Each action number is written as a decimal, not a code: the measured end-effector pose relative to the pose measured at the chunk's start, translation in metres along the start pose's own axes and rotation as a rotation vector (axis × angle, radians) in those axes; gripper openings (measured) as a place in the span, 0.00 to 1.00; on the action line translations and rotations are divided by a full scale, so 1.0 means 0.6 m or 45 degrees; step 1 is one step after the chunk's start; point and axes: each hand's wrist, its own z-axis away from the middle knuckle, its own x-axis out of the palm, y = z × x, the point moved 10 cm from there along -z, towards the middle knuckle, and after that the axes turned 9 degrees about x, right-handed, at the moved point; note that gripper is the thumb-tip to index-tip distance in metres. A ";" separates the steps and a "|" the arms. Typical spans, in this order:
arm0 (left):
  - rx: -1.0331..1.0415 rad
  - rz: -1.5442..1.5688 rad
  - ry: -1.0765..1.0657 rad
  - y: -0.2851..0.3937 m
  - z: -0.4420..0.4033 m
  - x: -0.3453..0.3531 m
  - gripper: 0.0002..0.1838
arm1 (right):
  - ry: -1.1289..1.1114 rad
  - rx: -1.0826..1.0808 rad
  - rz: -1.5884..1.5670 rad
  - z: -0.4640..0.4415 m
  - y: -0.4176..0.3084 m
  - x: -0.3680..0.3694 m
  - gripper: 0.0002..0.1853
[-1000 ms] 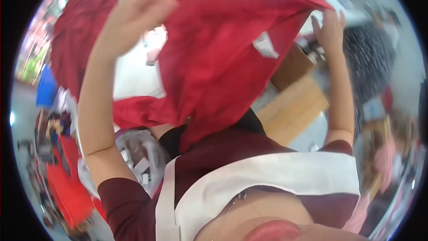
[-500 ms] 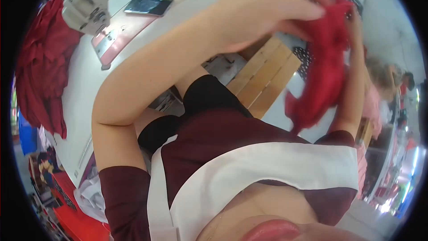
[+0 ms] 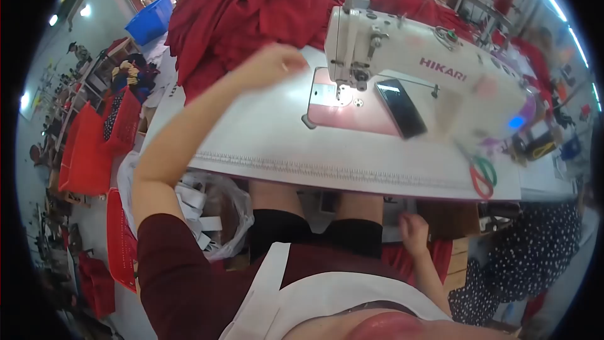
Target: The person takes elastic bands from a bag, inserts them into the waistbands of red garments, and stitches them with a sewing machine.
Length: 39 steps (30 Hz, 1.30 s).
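Note:
My left hand point(image 3: 277, 66) is above the white sewing table point(image 3: 251, 129), beside a large heap of dark red cloth point(image 3: 251, 12). Motion smears its fingers, and I cannot make out anything in them. To its right stands a white sewing machine point(image 3: 402, 56) marked HIKARI, its needle area over a pinkish plate. My right hand point(image 3: 414, 233) is low, just past the table's front edge, beside my lap. Its fingers look loosely bent and apart, with nothing visible in them. Red cloth point(image 3: 399, 264) lies below that hand.
A phone point(image 3: 401, 108) lies by the machine, and scissors point(image 3: 481, 176) with red and green handles near the front edge. A clear bag of white pieces point(image 3: 211, 214) hangs at the left. Red baskets point(image 3: 119, 119) stand further left. Black dotted fabric point(image 3: 535, 252) is at the right.
My view has swung from the right side to the sewing machine. Both hands were together at the red cloth; now they are apart, the left over the table and the right low.

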 end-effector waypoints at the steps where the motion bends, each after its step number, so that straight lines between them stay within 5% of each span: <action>1: -0.162 -0.149 0.194 -0.030 -0.018 -0.069 0.10 | 0.020 -0.131 -0.098 -0.032 -0.071 -0.008 0.07; 5: 0.072 -1.144 0.764 -0.105 -0.113 -0.229 0.19 | 0.055 -0.474 -0.343 -0.126 -0.206 -0.015 0.11; 7: -0.160 -1.204 0.753 -0.148 -0.155 -0.251 0.24 | 0.087 -0.466 -0.244 -0.144 -0.231 0.001 0.11; 9: -0.574 -1.315 0.392 -0.222 -0.189 -0.256 0.16 | 0.109 -0.460 -0.150 -0.151 -0.232 0.009 0.11; 13: -0.555 -0.848 1.317 -0.242 -0.159 -0.475 0.17 | 0.190 -0.340 -0.123 -0.153 -0.210 0.000 0.10; 15: -0.353 -0.347 1.756 -0.119 -0.117 -0.517 0.15 | 0.210 -0.315 -0.129 -0.154 -0.211 0.000 0.09; 16: -0.237 -1.133 1.868 -0.192 -0.117 -0.641 0.16 | 0.209 -0.311 -0.108 -0.156 -0.214 0.003 0.09; 19: -0.028 -1.253 1.994 -0.111 -0.060 -0.715 0.21 | 0.198 -0.318 -0.122 -0.159 -0.217 0.005 0.08; 21: -0.122 -1.418 1.956 -0.030 -0.010 -0.702 0.23 | 0.181 -0.318 -0.155 -0.158 -0.218 0.003 0.08; 23: 0.416 -1.321 1.778 0.026 0.043 -0.676 0.23 | 0.157 -0.287 -0.159 -0.162 -0.219 0.001 0.08; 24: 0.535 -1.171 1.785 0.020 0.087 -0.685 0.16 | 0.154 -0.301 -0.162 -0.164 -0.221 -0.004 0.08; 26: 0.480 -1.107 1.453 0.128 0.116 -0.524 0.13 | 0.059 -0.297 -0.195 -0.169 -0.224 0.003 0.08; 27: 0.246 -0.685 1.333 0.064 0.154 -0.504 0.11 | 0.050 -0.310 -0.202 -0.172 -0.230 0.003 0.08; 28: 0.435 -0.361 1.201 0.058 0.185 -0.435 0.10 | -0.047 -0.281 -0.241 -0.178 -0.233 0.012 0.08; 29: 0.351 0.557 1.020 0.019 0.196 -0.359 0.10 | -0.147 -0.250 -0.275 -0.182 -0.236 0.024 0.08; 30: -0.006 0.417 1.006 -0.029 0.247 -0.309 0.10 | -0.164 -0.262 -0.278 -0.186 -0.243 0.031 0.08; 31: 0.061 0.770 0.790 -0.018 0.255 -0.238 0.08 | -0.227 -0.314 -0.304 -0.192 -0.256 0.045 0.08; 33: -0.388 0.510 0.035 -0.016 0.281 -0.118 0.08 | -0.321 -0.386 -0.316 -0.210 -0.292 0.062 0.09; 36: -0.728 0.279 0.479 -0.103 0.348 -0.180 0.11 | -0.520 -0.639 -0.249 -0.233 -0.396 0.106 0.11; 37: -0.599 -0.594 0.627 -0.111 0.359 -0.259 0.15 | -0.537 -0.726 -0.270 -0.242 -0.426 0.124 0.13; 39: -0.544 -0.784 0.724 -0.183 0.384 -0.295 0.28 | -0.559 -0.803 -0.256 -0.269 -0.472 0.178 0.17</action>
